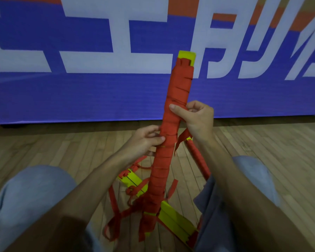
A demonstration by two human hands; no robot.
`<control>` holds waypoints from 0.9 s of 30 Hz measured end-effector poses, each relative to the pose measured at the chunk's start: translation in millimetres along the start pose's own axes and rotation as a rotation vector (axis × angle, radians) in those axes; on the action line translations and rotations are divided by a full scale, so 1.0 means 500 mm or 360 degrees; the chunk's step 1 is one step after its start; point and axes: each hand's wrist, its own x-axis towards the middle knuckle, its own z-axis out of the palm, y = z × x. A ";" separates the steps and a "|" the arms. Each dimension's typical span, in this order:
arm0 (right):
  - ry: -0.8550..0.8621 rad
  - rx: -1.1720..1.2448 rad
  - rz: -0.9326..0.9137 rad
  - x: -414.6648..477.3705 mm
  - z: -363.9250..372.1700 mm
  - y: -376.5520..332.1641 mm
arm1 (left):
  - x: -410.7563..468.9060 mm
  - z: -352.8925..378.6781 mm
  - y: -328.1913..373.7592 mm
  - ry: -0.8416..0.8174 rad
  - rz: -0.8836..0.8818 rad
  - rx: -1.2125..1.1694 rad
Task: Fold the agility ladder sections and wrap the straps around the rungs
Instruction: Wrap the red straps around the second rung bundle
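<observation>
The person is sitting on the wooden floor [262, 142], knees apart, both forearms reaching forward and up. Between them the wrapped rung bundle [173, 124] is standing nearly upright, leaning slightly right, its yellow tip [186, 56] showing above the red strap windings. The left hand [145, 140] is curling around the bundle's left side at mid-height, its grip pressing thumb and fingers against the wrapping. The right hand [198, 117] is sitting higher on the right side, thumb lying across the front, fingers folded in and pinching the loose strap end [182, 139], which is hanging down below the wrist. More yellow rungs [175, 219] and tangled red straps [116, 211] are lying on the floor between the knees.
</observation>
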 end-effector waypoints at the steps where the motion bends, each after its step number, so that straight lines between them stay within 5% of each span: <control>1: 0.0045 -0.0076 -0.0007 -0.001 0.005 0.004 | 0.003 0.006 -0.008 0.0045 -0.0033 0.0051; 7: 0.0400 -0.0455 -0.0078 -0.004 0.027 0.020 | 0.010 0.068 -0.052 0.0515 0.0038 0.0469; 12: 0.0377 -0.0492 -0.0096 -0.001 0.018 0.016 | 0.008 0.066 -0.054 0.0698 0.0148 0.0460; 18: 0.0048 -0.0301 -0.0252 -0.006 0.011 0.005 | 0.007 0.033 -0.038 0.0499 0.0088 -0.0068; 27: -0.0302 -0.0277 -0.0265 -0.001 0.007 0.008 | -0.004 0.010 -0.014 0.0128 0.0215 -0.0363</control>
